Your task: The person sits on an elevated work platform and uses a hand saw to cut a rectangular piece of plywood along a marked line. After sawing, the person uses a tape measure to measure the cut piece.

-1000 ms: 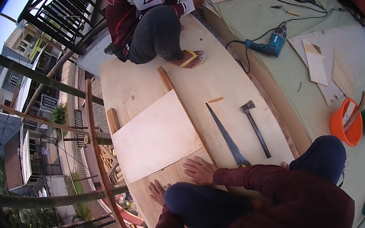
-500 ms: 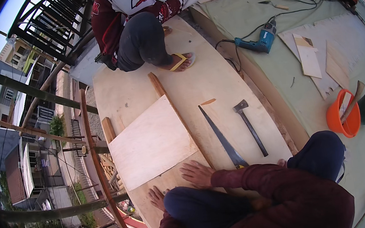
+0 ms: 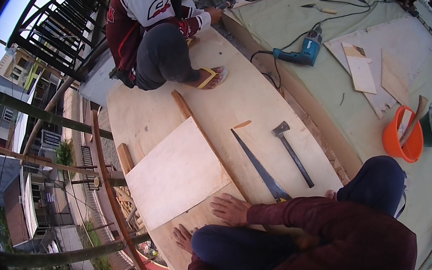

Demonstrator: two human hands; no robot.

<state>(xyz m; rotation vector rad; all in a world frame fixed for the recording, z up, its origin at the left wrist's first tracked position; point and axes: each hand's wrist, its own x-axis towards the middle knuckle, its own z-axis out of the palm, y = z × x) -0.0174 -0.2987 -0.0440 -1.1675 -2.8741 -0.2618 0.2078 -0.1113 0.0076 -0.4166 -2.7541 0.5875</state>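
Note:
My left hand (image 3: 183, 238) rests on a tan board (image 3: 203, 202) close to my knee, fingers spread. Farther right on the same board, my right hand (image 3: 231, 210) lies flat with its fingers stretched out. Just beyond both hands a pale plywood panel (image 3: 174, 173) meets the tan board along a thin seam. Strips of wood show past the panel: a long batten (image 3: 182, 104) on the right and a short block (image 3: 124, 158) on the left. A handsaw (image 3: 262, 167) and a hatchet (image 3: 293, 155) lie to the right.
Another person in a maroon-and-white top (image 3: 150, 4) squats at the far end of the plywood sheet (image 3: 142, 112). A blue drill (image 3: 303, 52), cable, trowel (image 3: 319, 9) and orange bucket (image 3: 391, 136) lie rightward. Leftward, a bamboo railing (image 3: 43, 106) borders a drop.
The other person's outstretched arm has come down toward the sheet's far edge. The view has shifted slightly; my hands stay flat on the board.

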